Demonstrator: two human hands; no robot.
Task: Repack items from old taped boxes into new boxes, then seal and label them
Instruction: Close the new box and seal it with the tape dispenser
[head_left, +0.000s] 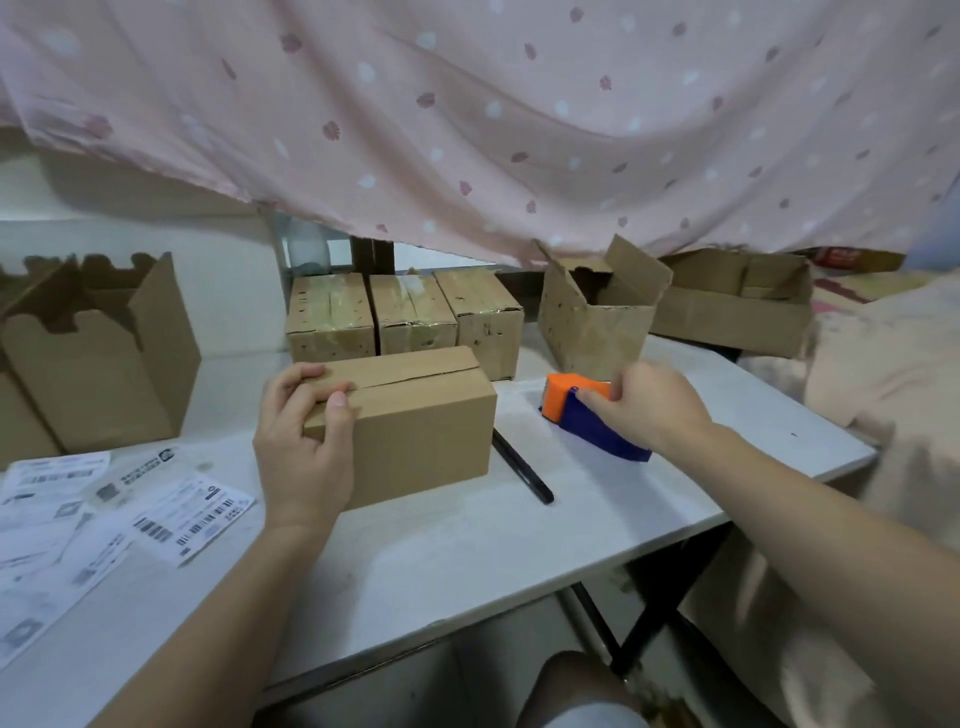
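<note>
New box (415, 431) stands closed, flaps untaped, mid-bench (467, 561). Left hand (301, 441) holds its left end, fingers (296, 382) curled over the top, thumb on the front face. Right of the box, right hand (654, 405) grips the tape dispenser (592, 421), which rests on the bench. Pen (522, 467) lies between box and dispenser. Three taped boxes (405, 312) stand directly behind the box; labels (192, 514) lie to its left.

You're in a bedroom used for packing: pink curtain (467, 130) above, bedding (883, 364) at right, taped boxes (405, 312) and labels (192, 514) on the tabletop (467, 561).
</note>
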